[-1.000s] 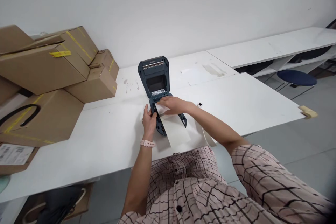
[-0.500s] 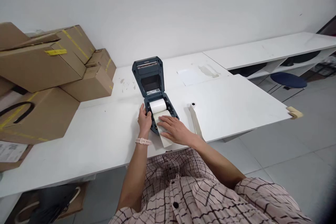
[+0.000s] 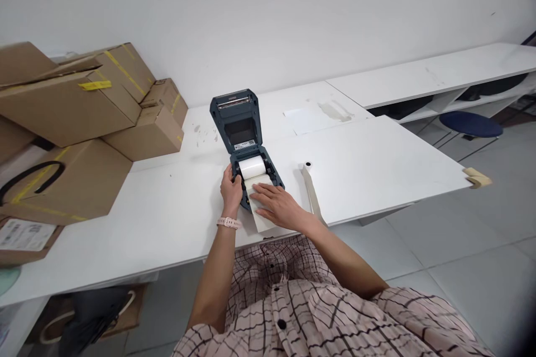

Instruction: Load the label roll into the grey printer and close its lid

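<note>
A dark blue-grey label printer (image 3: 237, 122) stands with its lid raised on the white table. Inside it lies a white label roll (image 3: 252, 167), and the paper strip (image 3: 260, 222) from the roll runs out over the front towards me. My left hand (image 3: 231, 189) grips the printer's left side, thumb over the edge and fingers along the outside. Flat on the strip rests my right hand (image 3: 276, 205), fingers stretched out and a little apart. To the right, a small roll (image 3: 307, 166) with a loose tail of backing paper (image 3: 315, 201) sits on the table.
Cardboard boxes (image 3: 71, 106) with yellow tape are piled at the left. A white sheet (image 3: 302, 121) lies behind the printer to the right. Foam (image 3: 477, 177) covers the table's right corner. A blue stool (image 3: 471, 124) stands beyond, and a dark bag (image 3: 90, 318) is under the table.
My view has shifted slightly. Both hands keep their places at the printer and on the paper strip, with hardly any movement.
</note>
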### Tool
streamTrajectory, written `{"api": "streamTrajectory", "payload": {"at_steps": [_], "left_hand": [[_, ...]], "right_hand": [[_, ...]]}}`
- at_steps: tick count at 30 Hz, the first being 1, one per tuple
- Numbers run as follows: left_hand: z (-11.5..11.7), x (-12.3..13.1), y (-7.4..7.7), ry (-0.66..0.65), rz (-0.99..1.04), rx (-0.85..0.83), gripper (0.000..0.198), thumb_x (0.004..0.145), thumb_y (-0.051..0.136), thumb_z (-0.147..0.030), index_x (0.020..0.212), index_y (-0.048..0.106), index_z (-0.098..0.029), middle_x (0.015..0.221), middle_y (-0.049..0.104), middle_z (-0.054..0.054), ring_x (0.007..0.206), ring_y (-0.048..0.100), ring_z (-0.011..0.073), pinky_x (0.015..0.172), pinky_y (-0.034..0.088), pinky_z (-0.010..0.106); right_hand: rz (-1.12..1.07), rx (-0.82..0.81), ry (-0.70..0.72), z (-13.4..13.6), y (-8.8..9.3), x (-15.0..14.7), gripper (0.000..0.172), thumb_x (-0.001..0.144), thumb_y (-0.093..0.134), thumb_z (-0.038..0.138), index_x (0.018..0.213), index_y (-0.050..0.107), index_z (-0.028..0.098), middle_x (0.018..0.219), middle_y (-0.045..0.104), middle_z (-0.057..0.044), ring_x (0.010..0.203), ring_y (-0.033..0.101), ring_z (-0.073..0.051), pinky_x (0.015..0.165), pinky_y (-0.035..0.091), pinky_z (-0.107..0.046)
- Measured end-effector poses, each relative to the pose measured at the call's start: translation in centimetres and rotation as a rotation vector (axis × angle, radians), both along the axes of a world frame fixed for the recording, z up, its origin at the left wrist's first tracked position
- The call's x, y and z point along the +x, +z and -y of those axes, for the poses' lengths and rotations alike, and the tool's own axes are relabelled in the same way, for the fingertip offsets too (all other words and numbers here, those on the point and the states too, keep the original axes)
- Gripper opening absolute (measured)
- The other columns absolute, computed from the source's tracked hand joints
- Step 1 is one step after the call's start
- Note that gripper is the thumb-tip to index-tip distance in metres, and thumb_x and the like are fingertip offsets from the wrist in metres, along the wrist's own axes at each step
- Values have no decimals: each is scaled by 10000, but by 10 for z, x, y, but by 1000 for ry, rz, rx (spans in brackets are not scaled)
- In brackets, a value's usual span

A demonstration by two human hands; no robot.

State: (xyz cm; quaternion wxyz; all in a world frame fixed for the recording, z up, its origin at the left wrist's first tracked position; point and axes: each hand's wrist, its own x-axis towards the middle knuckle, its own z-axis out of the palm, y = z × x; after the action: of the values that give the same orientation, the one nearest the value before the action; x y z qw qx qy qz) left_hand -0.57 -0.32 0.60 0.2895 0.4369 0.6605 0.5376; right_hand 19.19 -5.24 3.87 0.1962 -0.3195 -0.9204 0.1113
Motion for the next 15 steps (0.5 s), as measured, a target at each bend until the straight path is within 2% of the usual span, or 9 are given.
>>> {"api": "streamTrajectory", "payload": {"at_steps": [6, 9, 11, 13, 15], "left_hand": [[2, 4, 6, -13, 124, -1, 561, 894, 575, -173, 1448, 489, -156, 1452, 587, 158, 1369, 542, 248, 1161, 410, 411], [17, 13, 10, 15, 160, -48, 636, 927, 595, -269, 1518, 393, -146, 1570, 448, 184, 1444, 454, 264, 1185, 381, 410], [37, 23, 11, 10, 178, -74, 778, 910, 651, -403, 1575, 297, -206, 1653, 317, 147, 1511, 344, 288, 1201, 361, 418], [60, 33, 9, -38, 187, -110, 941, 834, 728, -523, 1601, 241, -276, 1692, 230, 103, 1533, 283, 333, 1186, 391, 438], [81, 40, 5, -103, 231, -111, 1030, 794, 751, -572, 1615, 180, -326, 1691, 234, 93, 1511, 324, 365, 1137, 457, 457]], "right_hand": [[-58, -43, 12, -1, -4, 0, 395, 1011, 560, 332, 1391, 585, 225, 1544, 504, -124, 1451, 446, -303, 1104, 467, -529], [-86, -129, 24, 1, -2, 5, 464, 989, 593, 347, 1431, 559, 209, 1587, 439, -136, 1488, 386, -329, 1125, 433, -576], [-137, -247, 128, -5, 8, 13, 488, 965, 625, 403, 1423, 580, 239, 1561, 483, -105, 1480, 401, -327, 1154, 406, -580], [-267, -379, 211, -21, 26, 23, 438, 963, 606, 472, 1369, 632, 309, 1455, 607, -46, 1398, 517, -298, 1155, 425, -548], [-496, -406, 127, -51, 51, 28, 419, 969, 562, 538, 1334, 651, 354, 1382, 663, -15, 1316, 590, -275, 1146, 437, -529]]}}
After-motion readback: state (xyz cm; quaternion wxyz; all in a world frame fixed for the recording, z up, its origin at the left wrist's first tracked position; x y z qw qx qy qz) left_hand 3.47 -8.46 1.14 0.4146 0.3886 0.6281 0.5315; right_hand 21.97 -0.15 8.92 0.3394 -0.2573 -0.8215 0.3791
